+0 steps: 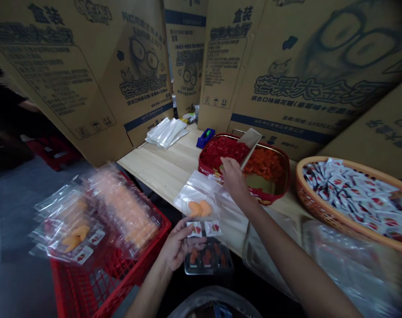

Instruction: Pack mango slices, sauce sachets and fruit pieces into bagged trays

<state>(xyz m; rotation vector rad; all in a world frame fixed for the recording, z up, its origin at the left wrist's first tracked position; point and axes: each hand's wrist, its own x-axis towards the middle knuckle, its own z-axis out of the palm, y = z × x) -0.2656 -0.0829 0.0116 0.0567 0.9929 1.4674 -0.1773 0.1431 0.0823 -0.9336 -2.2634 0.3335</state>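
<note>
My left hand (pixel 178 245) grips the left side of a clear plastic tray (pixel 209 265), thumb on top. Two orange pieces (pixel 200 208) sit in its upper part, and two small white sachets (pixel 213 228) with red prints lie across its middle. Darker red and orange pieces show in the lower compartments. My right hand (pixel 234 179) is at the near side of a red oval tin (pixel 280 195), fingers curled down by the red pieces (pixel 222 151); its fingertips are partly hidden. A pale divider (pixel 252 143) stands slanted between the red and the orange-red pieces (pixel 265 163).
A red crate (pixel 84 282) at left holds stacked clear packs (pixel 124 212). An orange basket (pixel 303 190) full of sachets stands right. Clear bags (pixel 166 132) and a blue tape dispenser (pixel 205 138) lie behind. Cardboard boxes (pixel 296 101) wall the back. Someone's arm (pixel 28 105) shows far left.
</note>
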